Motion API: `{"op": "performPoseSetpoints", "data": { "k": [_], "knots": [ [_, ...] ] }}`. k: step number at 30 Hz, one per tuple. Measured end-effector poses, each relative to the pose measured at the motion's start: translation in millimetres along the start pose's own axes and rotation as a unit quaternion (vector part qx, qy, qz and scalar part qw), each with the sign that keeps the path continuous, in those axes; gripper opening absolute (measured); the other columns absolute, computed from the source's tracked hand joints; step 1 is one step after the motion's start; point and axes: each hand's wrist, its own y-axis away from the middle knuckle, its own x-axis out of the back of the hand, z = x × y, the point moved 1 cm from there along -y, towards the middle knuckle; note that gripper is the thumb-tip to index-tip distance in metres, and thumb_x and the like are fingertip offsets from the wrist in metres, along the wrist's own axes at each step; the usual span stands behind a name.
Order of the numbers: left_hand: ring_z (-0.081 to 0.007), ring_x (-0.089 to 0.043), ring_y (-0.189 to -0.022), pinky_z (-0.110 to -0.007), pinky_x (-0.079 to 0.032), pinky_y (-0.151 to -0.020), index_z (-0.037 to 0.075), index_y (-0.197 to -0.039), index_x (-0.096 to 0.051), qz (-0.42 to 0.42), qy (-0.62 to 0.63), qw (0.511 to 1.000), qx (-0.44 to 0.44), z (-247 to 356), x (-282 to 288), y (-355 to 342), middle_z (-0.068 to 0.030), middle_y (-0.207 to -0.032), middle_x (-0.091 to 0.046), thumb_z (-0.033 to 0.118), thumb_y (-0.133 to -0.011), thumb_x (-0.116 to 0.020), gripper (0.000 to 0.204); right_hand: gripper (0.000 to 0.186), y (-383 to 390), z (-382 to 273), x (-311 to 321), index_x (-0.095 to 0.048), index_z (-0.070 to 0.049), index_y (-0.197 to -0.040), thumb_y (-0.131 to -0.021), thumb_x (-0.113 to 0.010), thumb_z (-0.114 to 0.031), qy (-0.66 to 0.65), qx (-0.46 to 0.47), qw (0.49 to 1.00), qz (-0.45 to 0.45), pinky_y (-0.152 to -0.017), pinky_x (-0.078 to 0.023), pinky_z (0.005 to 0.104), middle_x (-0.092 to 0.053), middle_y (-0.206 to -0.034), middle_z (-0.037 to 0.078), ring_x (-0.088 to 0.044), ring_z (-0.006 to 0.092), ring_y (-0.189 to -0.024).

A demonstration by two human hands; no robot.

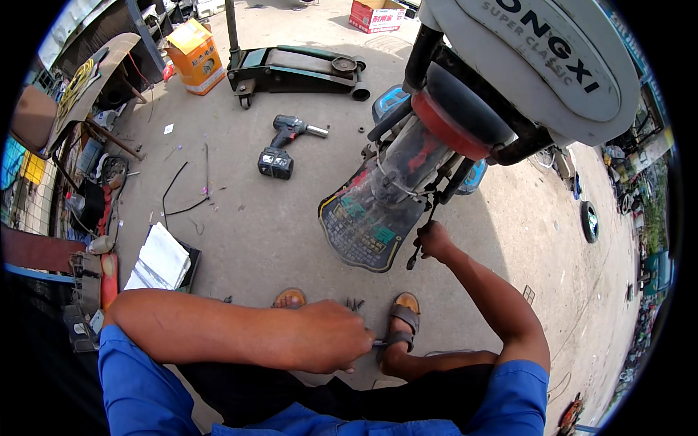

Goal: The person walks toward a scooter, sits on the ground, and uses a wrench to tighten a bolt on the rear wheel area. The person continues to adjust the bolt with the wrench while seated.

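"What lies leftmost?"

"White papers (158,258) near the concrete floor's (251,232) left edge, then a cordless impact wrench (278,149)."

"And the left hand (331,338)?"

"Its fingers curl around a metal piece (379,342) (mostly hidden, one end showing)."

"The right hand (434,240)?"

"Its fingers grip a dark tool (412,261), slanting just beside the right edge of the vehicle's (538,62) mud flap (363,229)."

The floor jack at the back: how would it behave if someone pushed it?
The floor jack would probably roll rather than scrape, since small wheels show beneath it. Its thick, metal-looking body suggests it is heavy for its size. Being low and long, it seems unlikely to tip.
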Motion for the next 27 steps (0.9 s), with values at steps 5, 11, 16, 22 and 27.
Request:
{"op": "performPoseSetpoints", "data": {
  "k": [5, 11, 16, 22, 27],
  "knots": [
    [-0.0374, -0.064, -0.083, -0.048, -0.05, -0.064, -0.007, -0.111, -0.052, -0.004, 0.006, 1.0, 0.003, 1, 2, -3, -0.0194, -0.082, -0.062, 0.033, -0.082, -0.068, 0.052, 0.02, -28, 59, 19, -0.057, 0.008, -0.082, -0.089, -0.047, -0.007, 0.101, 0.039, 0.994, -0.01, -0.046, -0.056, 0.0388, -0.067, -0.072, 0.016, -0.065, 0.0252, -0.054],
    [-0.038, -0.064, -0.084, -0.048, -0.05, -0.066, -0.007, -0.11, -0.053, -0.006, 0.009, 1.0, 0.005, 0, -1, 4, -0.0199, -0.084, -0.062, 0.032, -0.083, -0.067, 0.049, 0.021, 31, -20, 38, -0.058, 0.007, -0.085, -0.086, -0.051, -0.012, -0.051, -0.067, 0.996, 0.026, -0.043, -0.052, 0.0344, -0.066, -0.071, 0.017, -0.063, 0.0234, -0.053],
    [-0.0379, -0.064, -0.083, -0.048, -0.05, -0.067, -0.006, -0.11, -0.053, -0.015, 0.008, 1.0, 0.004, 3, 4, -1, -0.02, -0.085, -0.062, 0.032, -0.083, -0.067, 0.049, 0.022, 43, -45, 75, -0.061, 0.003, -0.07, -0.08, -0.057, -0.016, -0.086, -0.049, 0.994, 0.038, -0.042, -0.036, 0.0327, -0.055, -0.058, 0.008, -0.048, 0.0168, -0.046],
    [-0.0373, -0.064, -0.083, -0.048, -0.049, -0.065, -0.006, -0.112, -0.053, -0.018, 0.011, 1.0, 0.01, 1, 3, -2, -0.0191, -0.085, -0.062, 0.033, -0.082, -0.068, 0.05, 0.02, 46, -68, 86, -0.063, 0.003, -0.074, -0.081, -0.055, -0.013, -0.159, -0.091, 0.983, -0.005, -0.045, -0.037, 0.0312, -0.056, -0.06, 0.007, -0.048, 0.0143, -0.049],
    [-0.036, -0.064, -0.082, -0.048, -0.049, -0.064, -0.006, -0.114, -0.052, -0.019, 0.002, 1.0, 0.019, 0, 2, 0, -0.0182, -0.084, -0.062, 0.034, -0.082, -0.068, 0.054, 0.024, 25, -37, 20, -0.06, 0.008, -0.071, -0.085, -0.049, -0.009, -0.028, 0.001, 0.999, 0.018, -0.042, -0.049, 0.0349, -0.063, -0.065, 0.013, -0.06, 0.0218, -0.048]
  ]
}}
